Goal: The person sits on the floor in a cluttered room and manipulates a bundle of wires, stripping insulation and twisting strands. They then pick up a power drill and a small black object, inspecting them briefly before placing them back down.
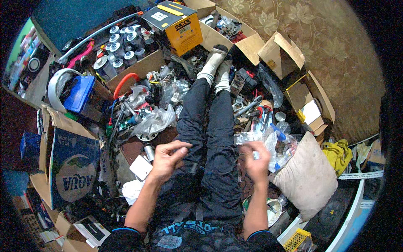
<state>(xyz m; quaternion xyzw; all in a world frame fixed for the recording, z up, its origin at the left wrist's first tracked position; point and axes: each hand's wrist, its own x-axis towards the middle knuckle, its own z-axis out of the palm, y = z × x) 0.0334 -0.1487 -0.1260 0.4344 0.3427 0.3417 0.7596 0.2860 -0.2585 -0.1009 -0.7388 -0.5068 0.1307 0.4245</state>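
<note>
My left hand [170, 158] is raised over my left thigh [187, 176], fingers partly curled, thumb and index apart, with nothing visible in it. My right hand [255, 157] is blurred by motion beside my right thigh [220, 180], fingers bent; whether it holds anything is unclear. My legs stretch forward among loose tools and parts, feet in socks [212, 65]. Close by the left hand lie a white square piece [140, 168] and a metal cylinder [149, 152]. Near the right hand are crumpled plastic bags [275, 149] and a beige pillow [306, 185].
Around me stand a large blue cardboard box [73, 159], a box of canisters [134, 63], an orange-and-black box [182, 35] and open cartons [310, 109]. Tools in bags [155, 117] lie left of my legs, wrenches [247, 109] right. A yellow cloth [338, 157] lies at far right.
</note>
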